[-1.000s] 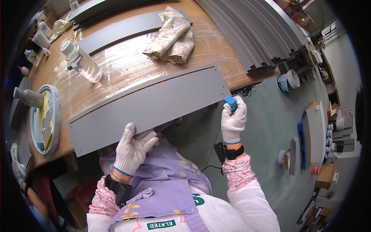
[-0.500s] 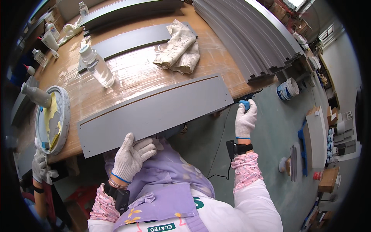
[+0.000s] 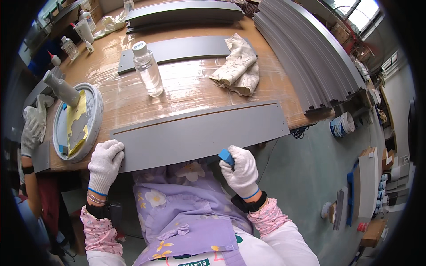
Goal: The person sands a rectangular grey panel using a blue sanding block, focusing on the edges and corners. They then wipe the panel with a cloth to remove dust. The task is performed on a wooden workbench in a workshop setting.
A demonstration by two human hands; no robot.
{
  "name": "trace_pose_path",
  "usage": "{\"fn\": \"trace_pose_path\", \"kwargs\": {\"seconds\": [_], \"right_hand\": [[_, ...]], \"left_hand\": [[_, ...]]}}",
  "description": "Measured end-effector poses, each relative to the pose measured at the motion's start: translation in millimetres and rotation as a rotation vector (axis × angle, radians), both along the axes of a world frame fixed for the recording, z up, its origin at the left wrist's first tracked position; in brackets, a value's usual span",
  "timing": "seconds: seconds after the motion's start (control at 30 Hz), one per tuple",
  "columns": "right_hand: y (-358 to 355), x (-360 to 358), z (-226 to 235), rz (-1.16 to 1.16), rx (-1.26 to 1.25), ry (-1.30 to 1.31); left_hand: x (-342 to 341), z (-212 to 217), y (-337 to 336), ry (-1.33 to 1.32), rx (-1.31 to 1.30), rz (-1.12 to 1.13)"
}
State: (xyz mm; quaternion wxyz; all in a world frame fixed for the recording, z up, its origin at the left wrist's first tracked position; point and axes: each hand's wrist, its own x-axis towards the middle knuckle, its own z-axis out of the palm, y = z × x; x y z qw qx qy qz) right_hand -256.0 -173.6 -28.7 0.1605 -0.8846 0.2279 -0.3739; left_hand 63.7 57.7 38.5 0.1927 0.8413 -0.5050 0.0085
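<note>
Since the frame half a second back, left hand has shifted from the near edge of the grey panel to its left end; right hand, then out past the right end, is now at the near edge, carrying the blue block.

Left to right:
- Far left: co-worker's gloved hand, near a crumpled pale glove or cloth; grip cannot be told.
- Round white lid, used as a tray: holds a yellow sheet smeared with grey paste, plus a second blue block. Lipped rim probably keeps paste off the table. Grey bottle at its far side; contents not visible.
- Left hand: fingers curled closed on the panel's left end, presumably to steady it.
- Clear bottle, capped, beyond the panel; colourless liquid inside, level unclear.
- Panel: flat at the table's near edge, partly overhanging, slot along far side; likely placed so for reach.
- Right hand: narrow pinch on the block, leaving one end exposed. Contact with panel cannot be confirmed.
- Stained cloth, folded, partly over another grey board.
- Far right: bucket on the floor; contents not discernible.
</note>
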Motion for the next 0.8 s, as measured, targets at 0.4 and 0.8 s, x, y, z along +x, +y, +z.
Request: {"fn": "trace_pose_path", "kwargs": {"seconds": [0.4,0.8], "right_hand": [[11.3,12.0,0.4,0.042,-0.154,0.012],[50.8,69.7,18.5,0.245,-0.120,0.046]], "left_hand": [[53.7,-33.8,2.9,0.229,-0.220,-0.229],[54.5,-50.7,10.3,0.365,-0.342,-0.197]]}}
